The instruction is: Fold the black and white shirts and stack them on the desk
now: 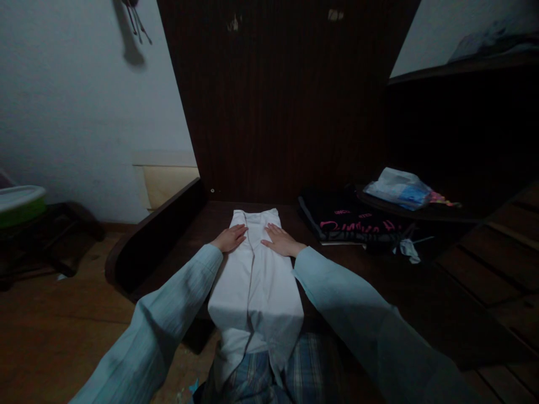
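Observation:
A white garment (256,280), its kind not clear, lies lengthwise on a dark wooden surface (189,230). Its near end hangs over the front edge onto my lap in plaid cloth (311,365). A long fold or opening runs down its middle. My left hand (230,238) rests flat on the left side of its far part, fingers stretched toward the middle. On the right side, my right hand (281,240) lies flat too, fingers spread on the cloth. Neither hand grips anything.
Folded dark clothing with pink lettering (357,221) lies to the right. Beyond it, a white and blue plastic packet (398,188) sits on a rounded shelf. A low dark side board (155,235) bounds the left. A green and white basin (23,205) stands far left.

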`<control>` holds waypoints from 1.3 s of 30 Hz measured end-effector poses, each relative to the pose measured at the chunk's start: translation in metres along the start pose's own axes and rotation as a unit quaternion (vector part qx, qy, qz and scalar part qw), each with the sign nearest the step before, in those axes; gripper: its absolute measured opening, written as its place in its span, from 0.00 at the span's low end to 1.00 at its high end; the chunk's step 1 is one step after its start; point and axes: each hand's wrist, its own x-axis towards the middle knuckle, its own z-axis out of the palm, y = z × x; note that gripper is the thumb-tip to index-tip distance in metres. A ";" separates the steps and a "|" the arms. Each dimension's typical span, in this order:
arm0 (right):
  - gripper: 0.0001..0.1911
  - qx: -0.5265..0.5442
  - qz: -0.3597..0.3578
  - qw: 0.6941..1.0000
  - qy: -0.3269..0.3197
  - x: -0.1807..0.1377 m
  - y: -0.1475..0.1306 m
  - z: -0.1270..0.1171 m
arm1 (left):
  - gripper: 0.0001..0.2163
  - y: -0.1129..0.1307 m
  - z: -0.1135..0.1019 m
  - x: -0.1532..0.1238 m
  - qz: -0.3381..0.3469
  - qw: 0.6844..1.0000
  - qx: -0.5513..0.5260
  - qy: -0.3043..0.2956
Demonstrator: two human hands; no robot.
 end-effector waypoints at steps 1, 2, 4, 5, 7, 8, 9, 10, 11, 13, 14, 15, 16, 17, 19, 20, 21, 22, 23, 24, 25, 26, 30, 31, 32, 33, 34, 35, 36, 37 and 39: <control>0.32 0.004 0.007 1.000 0.001 0.004 0.001 -0.003 | 0.18 0.000 0.002 0.001 -0.008 1.000 0.001 0.007; 0.31 0.006 0.015 1.000 0.000 0.008 0.000 -0.006 | 0.18 0.001 0.003 0.004 -0.016 1.000 0.003 0.011; 0.26 -0.002 0.027 1.000 -0.003 0.016 -0.005 -0.010 | 0.18 0.005 0.003 0.009 -0.027 0.999 0.018 0.011; 0.22 -0.007 0.028 1.000 0.003 0.021 -0.009 -0.012 | 0.17 0.007 0.003 0.012 -0.028 0.999 0.030 0.010; 0.12 0.001 0.017 0.999 0.051 0.031 -0.019 -0.011 | 0.15 0.014 0.001 0.016 -0.035 0.997 0.058 0.021; 0.09 0.020 0.012 0.996 0.087 0.036 -0.024 -0.009 | 0.14 0.017 0.001 0.017 -0.044 0.996 0.071 0.035; 0.08 0.051 0.011 0.991 0.122 0.040 -0.029 -0.006 | 0.14 0.020 0.002 0.017 -0.054 0.994 0.081 0.055; 0.08 0.090 0.016 0.984 0.150 0.044 -0.033 -0.002 | 0.13 0.022 0.004 0.017 -0.063 0.991 0.086 0.076; 0.09 0.133 0.028 0.977 0.167 0.048 -0.036 0.002 | 0.13 0.024 0.005 0.016 -0.072 0.989 0.088 0.097; 0.10 0.225 0.065 0.957 0.174 0.052 -0.038 0.011 | 0.12 0.025 0.009 0.013 -0.080 0.985 0.081 0.130; 0.10 0.273 0.087 0.942 0.174 0.053 -0.037 0.014 | 0.11 0.025 0.011 0.011 -0.079 0.984 0.076 0.140; 0.10 0.321 0.106 0.924 0.176 0.053 -0.035 0.017 | 0.11 0.025 0.012 0.009 -0.077 0.984 0.073 0.145; 0.09 0.369 0.120 0.904 0.180 0.053 -0.034 0.019 | 0.11 0.025 0.012 0.007 -0.076 0.984 0.073 0.147; 0.09 0.412 0.128 0.883 0.184 0.052 -0.032 0.020 | 0.11 0.026 0.011 0.006 -0.075 0.983 0.075 0.147; 0.09 0.475 0.127 0.851 0.185 0.049 -0.029 0.021 | 0.11 0.029 0.008 0.005 -0.080 0.984 0.083 0.137; 0.09 0.495 0.121 0.841 0.180 0.047 -0.028 0.020 | 0.12 0.030 0.006 0.006 -0.087 0.984 0.088 0.130; 0.09 0.509 0.115 0.836 0.171 0.045 -0.027 0.020 | 0.13 0.032 0.004 0.007 -0.095 0.984 0.094 0.122; 0.08 0.520 0.108 0.832 0.162 0.043 -0.027 0.019 | 0.14 0.034 0.003 0.009 -0.104 0.983 0.100 0.113; 0.08 0.528 0.103 0.829 0.151 0.041 -0.027 0.018 | 0.15 0.036 0.002 0.011 -0.112 0.982 0.109 0.106; 0.08 0.534 0.100 0.827 0.143 0.039 -0.027 0.017 | 0.16 0.038 0.002 0.014 -0.122 0.981 0.118 0.099; 0.08 0.539 0.097 0.826 0.136 0.037 -0.027 0.017 | 0.17 0.039 0.002 0.016 -0.132 0.979 0.127 0.094; 0.07 0.542 0.096 0.824 0.132 0.036 -0.027 0.016 | 0.18 0.040 0.003 0.018 -0.145 0.976 0.135 0.091; 0.08 0.544 0.100 0.823 0.128 0.033 -0.027 0.016 | 0.19 0.042 0.009 0.023 -0.198 0.965 0.139 0.104; 0.08 0.544 0.102 0.823 0.129 0.033 -0.027 0.016 | 0.18 0.041 0.010 0.024 -0.205 0.963 0.136 0.108; 0.07 0.543 0.103 0.823 0.130 0.033 -0.027 0.016 | 0.17 0.041 0.011 0.024 -0.209 0.962 0.134 0.110; 0.07 0.542 0.104 0.823 0.131 0.033 -0.027 0.016 | 0.16 0.041 0.011 0.024 -0.211 0.962 0.130 0.112; 0.07 0.541 0.103 0.824 0.131 0.033 -0.028 0.017 | 0.15 0.040 0.010 0.023 -0.212 0.963 0.125 0.110; 0.07 0.539 0.103 0.826 0.132 0.033 -0.028 0.017 | 0.14 0.039 0.010 0.023 -0.213 0.964 0.118 0.109; 0.07 0.535 0.102 0.828 0.131 0.033 -0.029 0.018 | 0.14 0.039 0.009 0.024 -0.214 0.965 0.107 0.109; 0.07 0.531 0.099 0.832 0.129 0.033 -0.030 0.018 | 0.13 0.038 0.007 0.024 -0.216 0.966 0.093 0.109; 0.07 0.521 0.092 0.840 0.124 0.032 -0.031 0.020 | 0.12 0.035 0.004 0.026 -0.226 0.966 0.053 0.114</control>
